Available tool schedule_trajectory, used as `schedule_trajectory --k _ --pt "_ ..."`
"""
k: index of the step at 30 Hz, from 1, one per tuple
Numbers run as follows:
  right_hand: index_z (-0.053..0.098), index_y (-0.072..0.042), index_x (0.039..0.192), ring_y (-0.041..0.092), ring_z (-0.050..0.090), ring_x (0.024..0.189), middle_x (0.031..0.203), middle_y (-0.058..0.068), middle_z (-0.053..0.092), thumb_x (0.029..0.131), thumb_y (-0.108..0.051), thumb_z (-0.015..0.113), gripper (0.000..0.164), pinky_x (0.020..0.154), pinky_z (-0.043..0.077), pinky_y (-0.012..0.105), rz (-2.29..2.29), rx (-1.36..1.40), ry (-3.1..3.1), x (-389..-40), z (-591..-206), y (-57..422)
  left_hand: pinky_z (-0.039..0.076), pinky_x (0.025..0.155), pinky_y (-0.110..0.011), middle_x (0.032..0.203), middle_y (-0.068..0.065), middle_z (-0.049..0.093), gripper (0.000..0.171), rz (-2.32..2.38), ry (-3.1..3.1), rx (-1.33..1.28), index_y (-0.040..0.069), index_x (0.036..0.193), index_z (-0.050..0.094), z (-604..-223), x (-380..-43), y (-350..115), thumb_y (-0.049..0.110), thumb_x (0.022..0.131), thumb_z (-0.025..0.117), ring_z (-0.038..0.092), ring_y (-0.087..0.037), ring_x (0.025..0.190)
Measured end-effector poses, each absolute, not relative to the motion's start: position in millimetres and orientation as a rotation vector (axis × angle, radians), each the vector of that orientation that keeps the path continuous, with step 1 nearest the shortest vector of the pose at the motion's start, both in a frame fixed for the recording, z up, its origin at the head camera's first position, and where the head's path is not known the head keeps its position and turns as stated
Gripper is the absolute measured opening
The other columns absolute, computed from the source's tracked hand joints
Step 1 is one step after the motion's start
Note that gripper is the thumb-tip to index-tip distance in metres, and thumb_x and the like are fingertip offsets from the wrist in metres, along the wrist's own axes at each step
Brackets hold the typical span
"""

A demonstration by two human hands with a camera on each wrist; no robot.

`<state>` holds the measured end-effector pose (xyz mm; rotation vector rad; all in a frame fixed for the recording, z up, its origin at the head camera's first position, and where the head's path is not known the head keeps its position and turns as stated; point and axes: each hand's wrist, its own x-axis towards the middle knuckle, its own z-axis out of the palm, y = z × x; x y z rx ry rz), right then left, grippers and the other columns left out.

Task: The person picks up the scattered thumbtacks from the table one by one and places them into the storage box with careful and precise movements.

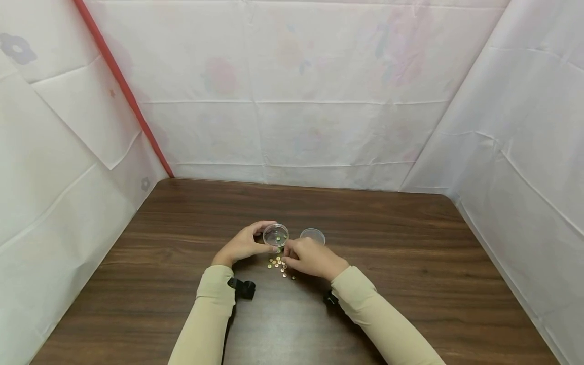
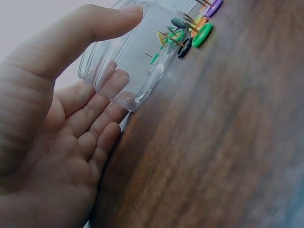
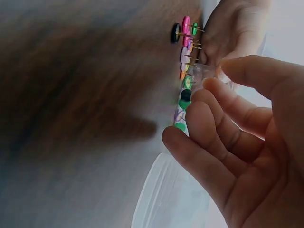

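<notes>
My left hand (image 1: 245,246) holds a clear plastic jar (image 2: 135,40) tilted on its side, thumb on top and fingers beneath. Several thumbtacks in green, yellow and dark colours lie inside it. Outside, a cluster of loose thumbtacks (image 1: 276,262) in pink, black, green, orange and purple lies on the table, many points up. Over the edge of that cluster, close to the jar, is my right hand (image 1: 315,257). Its thumb and index finger (image 3: 213,88) are bent towards each other; whether a tack is between them is hidden.
A clear round lid (image 1: 313,234) lies on the brown wooden table (image 1: 410,284), just beyond my right hand. A few tacks are scattered nearer to me. White patterned sheets (image 1: 319,126) hang behind the table and along both sides.
</notes>
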<state>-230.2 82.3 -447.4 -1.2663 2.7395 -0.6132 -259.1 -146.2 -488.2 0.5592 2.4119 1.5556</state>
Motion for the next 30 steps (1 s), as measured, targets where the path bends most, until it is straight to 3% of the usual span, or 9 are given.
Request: schedule_trajectory --k 8,16,30 --pt "0.063 -0.017 0.083 -0.001 0.046 0.058 0.07 -0.011 0.056 0.09 -0.016 0.059 0.008 0.054 0.042 0.017 -0.593 -1.34 2.663 -222 -448 87 0.042 0.091 -0.054 0.121 -0.01 0.058 0.071 1.566 2.415 0.591 0.021 0.135 0.047 -485 -257 -145 0.028 0.072 0.081 0.052 -0.022 0.107" --pt "0.061 -0.017 0.082 -0.003 0.045 0.056 0.069 -0.01 0.054 0.085 -0.019 0.068 0.007 0.05 0.039 0.014 -0.529 -1.356 2.646 -209 -448 93 0.043 0.091 -0.047 0.118 -0.003 0.059 0.07 1.555 2.421 0.548 0.026 0.133 0.048 -485 -257 -144 0.027 0.071 0.082 0.053 -0.015 0.105" --pt "0.061 -0.016 0.08 -0.001 0.044 0.058 0.071 -0.008 0.054 0.084 -0.015 0.068 0.008 0.052 0.039 0.015 -0.467 -1.362 2.69 -203 -447 95 0.043 0.091 -0.049 0.12 -0.003 0.057 0.075 1.532 2.436 0.533 0.024 0.135 0.046 -487 -258 -145 0.033 0.07 0.082 0.052 -0.016 0.105"
